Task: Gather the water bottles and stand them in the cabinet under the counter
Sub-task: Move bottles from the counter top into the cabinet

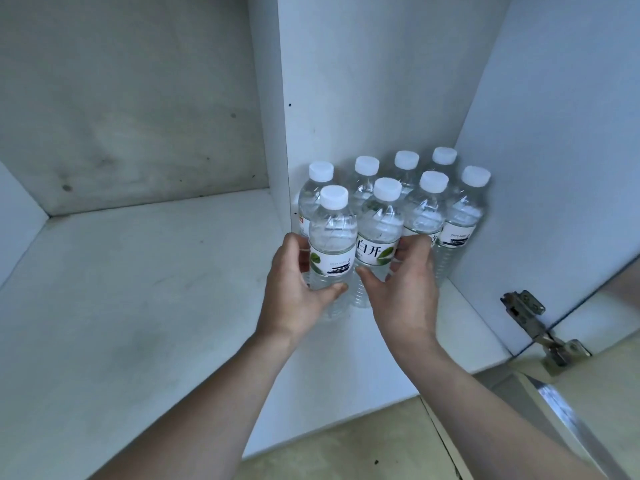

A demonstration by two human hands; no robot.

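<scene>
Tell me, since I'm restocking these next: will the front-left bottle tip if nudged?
Probably somewhat: the front-left bottle is tall and narrow. It looks full, so likely weighty and steadier. Neighbouring bottles beside it should brace it.

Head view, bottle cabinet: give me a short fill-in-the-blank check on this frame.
1. The bottles standing in the cabinet number ___.
2. Every bottle cap is ___ in colour.
3. The left hand grips the front-left bottle; the right hand grips the bottle beside it on its ___.
4. The hinge is on the cabinet's ___ side.

Missing words: eight; white; right; right
</scene>
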